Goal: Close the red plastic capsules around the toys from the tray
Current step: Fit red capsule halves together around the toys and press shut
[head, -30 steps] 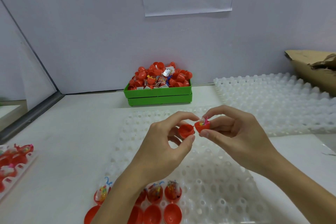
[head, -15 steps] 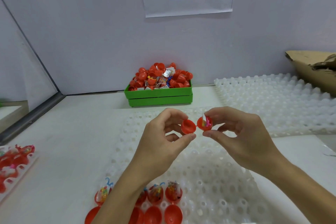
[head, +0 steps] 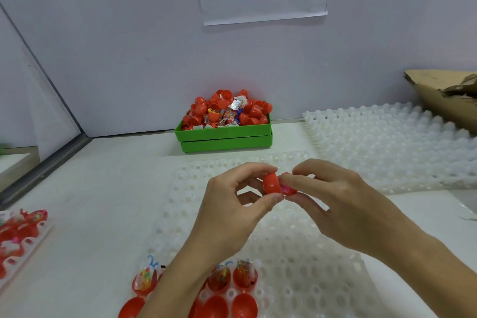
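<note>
My left hand (head: 232, 212) pinches an empty red capsule half (head: 271, 183) between thumb and forefinger. My right hand (head: 333, 201) pinches the other red capsule half (head: 288, 190), which holds a toy in a wrapper. The two halves touch, mouth to mouth, above the white dimpled tray (head: 296, 279). At the tray's near edge stand several open capsule halves with wrapped toys (head: 244, 276), and empty red halves (head: 244, 306) lie in front of them.
A green bin (head: 224, 135) heaped with red capsules stands at the back wall. A second white dimpled tray (head: 387, 142) lies at the right, a cardboard box (head: 444, 100) behind it. Another tray with red capsules (head: 18, 235) sits at the left edge.
The two capsule halves were apart a second ago. My hands have brought them together, and the toy is now mostly covered.
</note>
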Demonstrator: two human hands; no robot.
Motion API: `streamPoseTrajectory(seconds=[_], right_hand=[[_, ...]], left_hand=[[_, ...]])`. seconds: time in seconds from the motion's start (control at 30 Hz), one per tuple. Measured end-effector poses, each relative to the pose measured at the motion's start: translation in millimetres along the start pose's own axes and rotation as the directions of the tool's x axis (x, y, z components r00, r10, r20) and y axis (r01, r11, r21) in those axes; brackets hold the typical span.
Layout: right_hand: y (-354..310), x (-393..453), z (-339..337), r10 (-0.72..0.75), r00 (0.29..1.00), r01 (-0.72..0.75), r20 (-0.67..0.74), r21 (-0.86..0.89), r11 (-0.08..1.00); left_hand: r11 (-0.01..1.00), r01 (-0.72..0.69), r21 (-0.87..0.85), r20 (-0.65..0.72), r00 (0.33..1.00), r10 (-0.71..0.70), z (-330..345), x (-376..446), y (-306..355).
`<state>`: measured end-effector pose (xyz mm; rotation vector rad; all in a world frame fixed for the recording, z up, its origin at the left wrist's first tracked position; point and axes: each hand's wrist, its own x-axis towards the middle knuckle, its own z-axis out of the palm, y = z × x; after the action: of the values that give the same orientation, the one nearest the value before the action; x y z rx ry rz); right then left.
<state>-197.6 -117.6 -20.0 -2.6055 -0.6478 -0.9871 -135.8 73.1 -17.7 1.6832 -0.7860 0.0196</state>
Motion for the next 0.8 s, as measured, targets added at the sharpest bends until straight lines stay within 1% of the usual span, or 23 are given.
streamPoseTrajectory(seconds=[0.1, 0.17, 0.23, 0.37, 0.5, 0.63, 0.8], right_hand=[[-1.1, 0.0, -2.4, -0.014, 1.000, 0.016, 0.025, -0.065, 0.998], [-2.2, -0.2, -2.9, -0.012, 1.000, 0.014, 0.022, -0.066, 0.998], [-3.6, -0.4, -2.5, 0.020, 1.000, -0.020, 0.010, -0.012, 1.000], [-5.1, 1.0, -2.4, 0.128, 0.991, -0.121, -0.044, 0.140, 0.983], [-6.1, 5.0, -1.2, 0.138, 0.987, -0.112, -0.087, 0.252, 0.961], [-7.2, 5.7, -2.7, 0.158, 0.984, -0.132, -0.086, 0.249, 0.959], [-7.0, 6.4, -2.7, 0.173, 0.980, -0.141, -0.100, 0.269, 0.953]], left_hand=[[1.000, -0.006, 0.026, 0.012, 1.000, 0.005, 2.2, -1.0, -0.1], [0.999, -0.014, 0.037, 0.009, 1.000, 0.013, 3.7, -1.3, -0.3], [1.000, -0.011, 0.010, 0.001, 1.000, 0.011, 5.3, -1.5, 0.0], [0.998, 0.010, -0.057, -0.005, 1.000, -0.011, 7.3, -1.4, 0.5], [0.997, 0.008, -0.078, -0.001, 1.000, -0.008, 6.4, -1.2, 0.0], [0.999, 0.000, -0.055, 0.039, 0.999, 0.002, 5.8, -1.5, 0.4], [0.999, -0.022, -0.026, 0.037, 0.999, 0.023, 7.0, -1.5, 0.8]])
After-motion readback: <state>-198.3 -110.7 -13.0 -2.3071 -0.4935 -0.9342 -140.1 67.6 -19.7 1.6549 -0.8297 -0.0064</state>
